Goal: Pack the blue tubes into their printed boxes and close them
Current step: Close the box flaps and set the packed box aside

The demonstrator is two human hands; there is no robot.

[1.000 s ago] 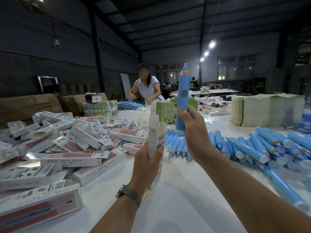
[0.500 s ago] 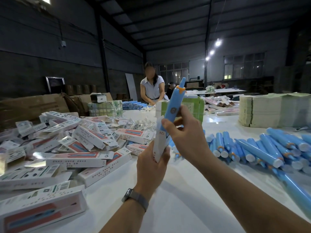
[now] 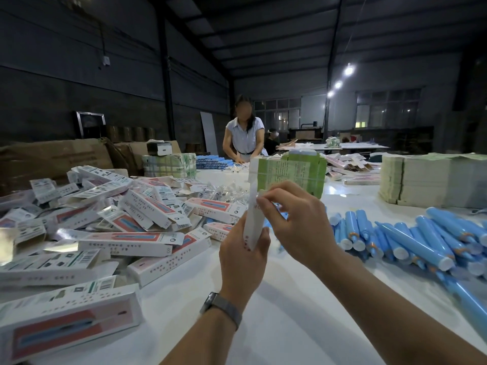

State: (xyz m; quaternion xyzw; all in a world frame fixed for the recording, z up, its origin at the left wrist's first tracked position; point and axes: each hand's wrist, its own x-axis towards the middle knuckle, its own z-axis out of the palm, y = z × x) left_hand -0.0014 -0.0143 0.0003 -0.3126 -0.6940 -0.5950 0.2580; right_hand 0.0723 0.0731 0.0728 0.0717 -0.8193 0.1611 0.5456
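- Looks like the closing step: left hand [image 3: 243,256] grips the lower end of an upright printed box [image 3: 253,222] mid-frame, right hand [image 3: 297,219] has fingertips pinched on its top flap.
- The tube isn't visible, so I'd guess it's already inside, but can't tell for sure.
- Next up is probably folding that flap over and tucking it in, holding the box steady.
- Loose blue tubes [image 3: 411,238] lie at right, finished boxes [image 3: 126,233] piled at left on the table [image 3: 290,325].
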